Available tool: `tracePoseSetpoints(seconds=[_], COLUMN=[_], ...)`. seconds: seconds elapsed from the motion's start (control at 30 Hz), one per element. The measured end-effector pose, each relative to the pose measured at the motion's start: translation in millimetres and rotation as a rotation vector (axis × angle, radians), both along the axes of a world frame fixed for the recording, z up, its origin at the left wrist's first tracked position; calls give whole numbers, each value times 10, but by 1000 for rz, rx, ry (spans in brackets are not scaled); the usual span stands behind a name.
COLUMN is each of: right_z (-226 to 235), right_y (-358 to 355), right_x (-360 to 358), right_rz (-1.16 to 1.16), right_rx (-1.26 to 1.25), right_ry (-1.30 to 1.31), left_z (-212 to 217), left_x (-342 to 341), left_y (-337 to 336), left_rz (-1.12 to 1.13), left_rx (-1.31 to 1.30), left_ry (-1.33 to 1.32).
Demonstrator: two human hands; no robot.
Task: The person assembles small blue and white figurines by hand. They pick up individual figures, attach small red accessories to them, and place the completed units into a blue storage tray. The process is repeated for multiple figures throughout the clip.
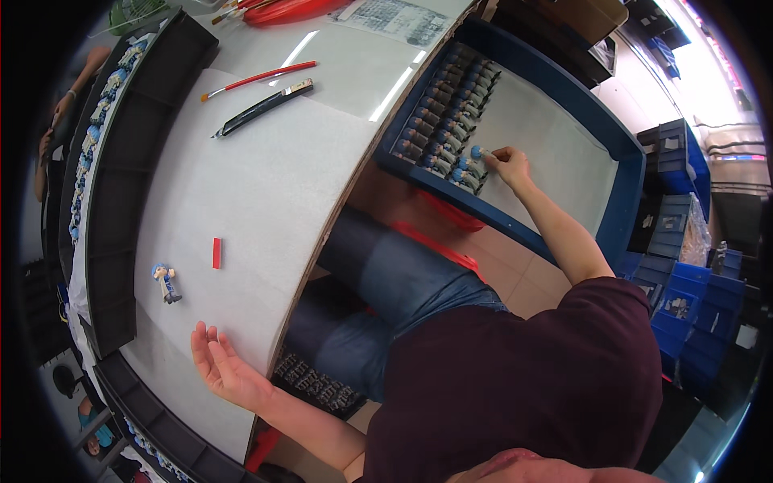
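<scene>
My right hand (512, 167) reaches into a blue tray (555, 63) on the right. Its fingertips pinch a small blue-haired figurine (477, 151) beside the rows of similar figurines (441, 109) that fill the tray's left part. Over the white worktable, my left hand (228, 372) is open, palm up with the fingers loosely bent, and holds nothing. Beyond it, another blue-haired figurine (165, 286) in white and blue lies on the table. Close to that one sits a small red strip (217, 253).
A red-handled paintbrush (259, 80) and a black tube-like tool (264, 107) lie farther up the table. Black trays (121, 173) line the left side, with more figurines (95, 133) behind. Blue bins (684, 298) stand at right. A printed sheet (394, 22) lies at the far end.
</scene>
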State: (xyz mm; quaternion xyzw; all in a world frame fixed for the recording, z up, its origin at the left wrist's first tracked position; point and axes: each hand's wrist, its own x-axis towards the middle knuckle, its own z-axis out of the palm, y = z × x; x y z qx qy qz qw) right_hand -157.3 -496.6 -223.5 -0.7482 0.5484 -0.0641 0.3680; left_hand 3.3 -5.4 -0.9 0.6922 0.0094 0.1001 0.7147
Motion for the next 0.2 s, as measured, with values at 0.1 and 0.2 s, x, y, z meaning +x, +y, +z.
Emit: tracePoseSetpoints(seconds=[0.1,0.2], right_z=[-89,-184], right_y=[31,-8], right_x=[69,136], right_rz=[73,219], right_rx=[-30,-81], right_ry=[-26,35], left_z=[-11,-1], left_x=[-12,-89], left_y=[14,146], left_rz=[8,70], left_rx=[-8,-15], left_ry=[6,-6])
